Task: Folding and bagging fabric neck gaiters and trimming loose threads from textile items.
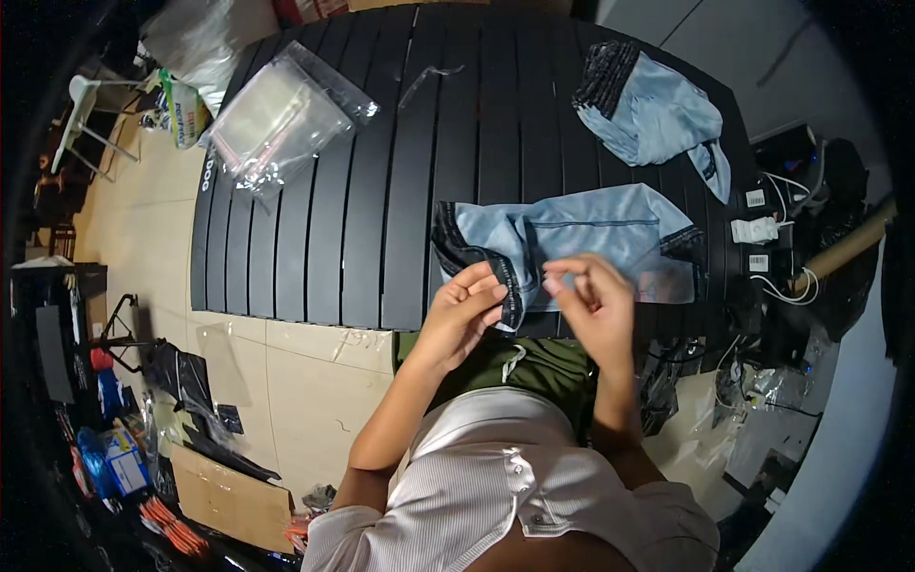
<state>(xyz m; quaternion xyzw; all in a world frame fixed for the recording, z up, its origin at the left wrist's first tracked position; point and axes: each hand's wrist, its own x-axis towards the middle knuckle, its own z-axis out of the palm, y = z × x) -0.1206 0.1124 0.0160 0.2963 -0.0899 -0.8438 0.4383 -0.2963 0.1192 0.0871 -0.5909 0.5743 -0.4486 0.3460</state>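
Note:
A light blue garment (591,224) with dark patterned trim lies on the black slatted table (372,238) in front of me. My left hand (464,310) pinches the dark band at its near left end between thumb and fingers. Over the near edge of the cloth, my right hand (596,300) is closed with thumb and fingertips close together; whether anything thin is between them I cannot make out. A second light blue piece of clothing (658,110), bunched up and with the same dark trim, rests at the far right of the table.
Clear plastic bags (286,119) with flat contents lie at the table's far left. A thin pale strip (429,81) is near the far edge. White cables and a plug (758,231) sit past the right edge. A cardboard piece (233,496) lies on the floor at left.

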